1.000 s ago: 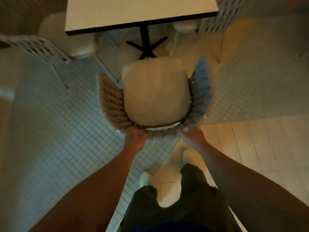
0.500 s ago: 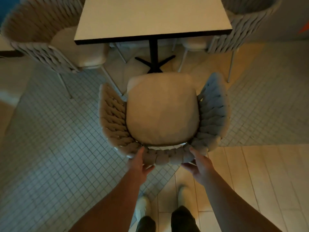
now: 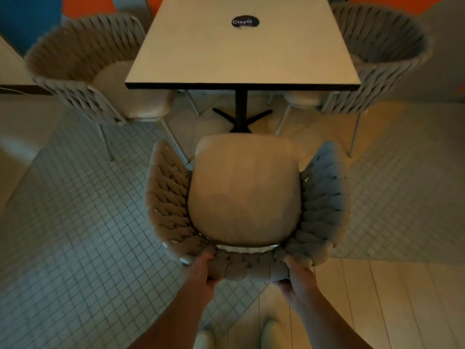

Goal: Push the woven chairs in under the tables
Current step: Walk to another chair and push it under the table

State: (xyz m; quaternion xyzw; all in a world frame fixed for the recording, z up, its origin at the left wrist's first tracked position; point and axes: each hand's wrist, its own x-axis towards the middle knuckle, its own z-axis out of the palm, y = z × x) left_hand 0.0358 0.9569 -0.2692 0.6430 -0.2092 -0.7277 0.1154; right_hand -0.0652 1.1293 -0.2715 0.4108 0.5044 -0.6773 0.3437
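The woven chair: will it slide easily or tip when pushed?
Probably light: the neighbour chair has thin legs. The woven chair is held high on its back, so it might tip forward. Tile floor grooves may snag it.

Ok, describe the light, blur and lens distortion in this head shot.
Head view: dim, warm orange cast, the table top brightest, no hard glare. Head view: the wide lens bows the far-left woven chair and far-right woven chair outward. Head view: corners go soft; the left hand and right hand gripping the back of the near woven chair are slightly blurred.
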